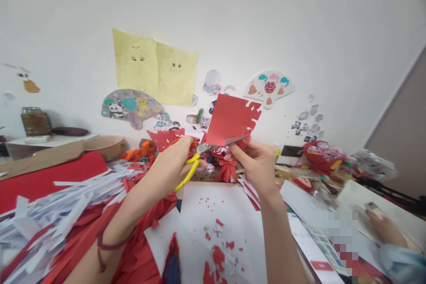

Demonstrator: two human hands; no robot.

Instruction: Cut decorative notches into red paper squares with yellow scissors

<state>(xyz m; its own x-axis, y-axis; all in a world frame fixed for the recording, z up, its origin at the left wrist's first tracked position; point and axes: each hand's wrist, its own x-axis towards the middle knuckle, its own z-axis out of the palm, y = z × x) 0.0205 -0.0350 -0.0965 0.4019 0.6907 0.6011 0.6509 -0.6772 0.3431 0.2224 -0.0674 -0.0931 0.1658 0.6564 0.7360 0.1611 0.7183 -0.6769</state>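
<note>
My left hand (173, 162) is closed round the yellow handles of a pair of scissors (188, 174). Their metal blades point right and lie along the lower edge of a folded red sheet of paper (229, 117). My right hand (261, 164) pinches that sheet at its lower right corner, close to the blade tips. Notches and small cut-outs run down the paper's right edge. Below both hands, small red paper scraps (218, 255) are scattered on a white sheet (193, 206).
Heaps of white paper strips (71, 211) and red paper (140, 248) fill the left side. A phone-like screen (311, 248) lies at lower right. Another person's hand (386, 226) holds a phone (375, 210) at far right. Paper fans (131, 106) and yellow sheets (136, 66) hang on the wall.
</note>
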